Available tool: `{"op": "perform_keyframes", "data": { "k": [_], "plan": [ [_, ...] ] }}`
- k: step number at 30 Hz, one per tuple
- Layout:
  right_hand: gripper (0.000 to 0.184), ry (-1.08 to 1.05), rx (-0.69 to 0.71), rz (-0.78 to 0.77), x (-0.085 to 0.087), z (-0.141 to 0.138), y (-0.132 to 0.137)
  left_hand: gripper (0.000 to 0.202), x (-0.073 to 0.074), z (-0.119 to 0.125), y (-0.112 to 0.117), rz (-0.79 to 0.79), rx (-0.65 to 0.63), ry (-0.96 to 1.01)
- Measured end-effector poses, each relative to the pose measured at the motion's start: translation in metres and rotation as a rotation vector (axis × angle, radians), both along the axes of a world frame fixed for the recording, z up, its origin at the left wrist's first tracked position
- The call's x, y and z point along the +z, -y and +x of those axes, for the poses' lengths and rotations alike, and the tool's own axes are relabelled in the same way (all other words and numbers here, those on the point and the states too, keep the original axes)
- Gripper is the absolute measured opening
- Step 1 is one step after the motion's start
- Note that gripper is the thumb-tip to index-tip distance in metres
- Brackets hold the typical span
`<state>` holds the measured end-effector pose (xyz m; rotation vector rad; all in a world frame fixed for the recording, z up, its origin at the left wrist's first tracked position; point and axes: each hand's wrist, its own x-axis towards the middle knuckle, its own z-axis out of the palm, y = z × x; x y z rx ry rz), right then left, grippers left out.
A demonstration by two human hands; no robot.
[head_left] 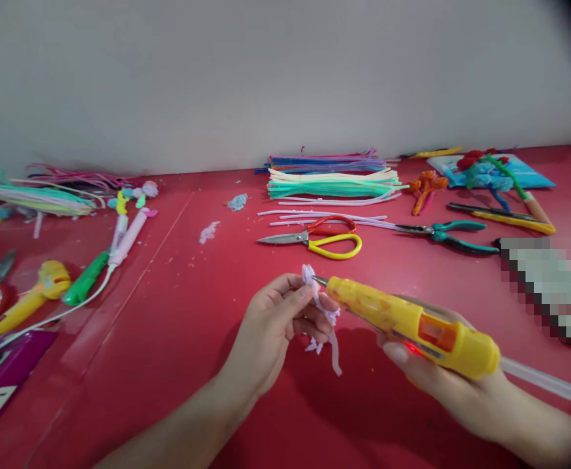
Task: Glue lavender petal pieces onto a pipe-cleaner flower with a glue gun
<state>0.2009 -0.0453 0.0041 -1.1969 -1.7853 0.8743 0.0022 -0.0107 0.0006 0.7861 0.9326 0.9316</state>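
My left hand (278, 319) is closed around a small white pipe-cleaner piece (321, 311), pinched between thumb and fingers, with a loose end hanging down. My right hand (432, 368) grips a yellow glue gun (412, 324) with an orange trigger part. The gun's metal tip touches the top of the white piece. A clear glue stick (549, 382) sticks out of the back of the gun toward the right edge.
On the red table (178, 365) lie scissors with red and yellow handles (322, 241), teal pliers (444, 233), stacked pipe cleaners (332, 176), an orange twisted piece (425, 185), and a red-blue flower on a blue sheet (491, 172). Another yellow glue gun (26, 296), pens and pipe cleaners crowd the left.
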Motion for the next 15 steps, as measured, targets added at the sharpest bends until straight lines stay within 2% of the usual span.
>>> {"op": "perform_keyframes", "data": {
  "k": [4, 9, 15],
  "plan": [
    [0.007, 0.016, 0.093, -0.016, 0.0012, -0.0008, -0.0009, 0.013, 0.0009, 0.0006, 0.0007, 0.010, -0.003, 0.001],
    [0.003, -0.053, 0.078, 0.012, 0.0042, -0.0037, -0.0020, 0.013, 0.0007, 0.0005, 0.0008, 0.012, -0.004, 0.000],
    [0.012, -0.021, 0.105, 0.053, 0.0014, -0.0014, -0.0011, 0.014, 0.0014, 0.0005, 0.0008, -0.005, -0.011, 0.004]
  ]
}}
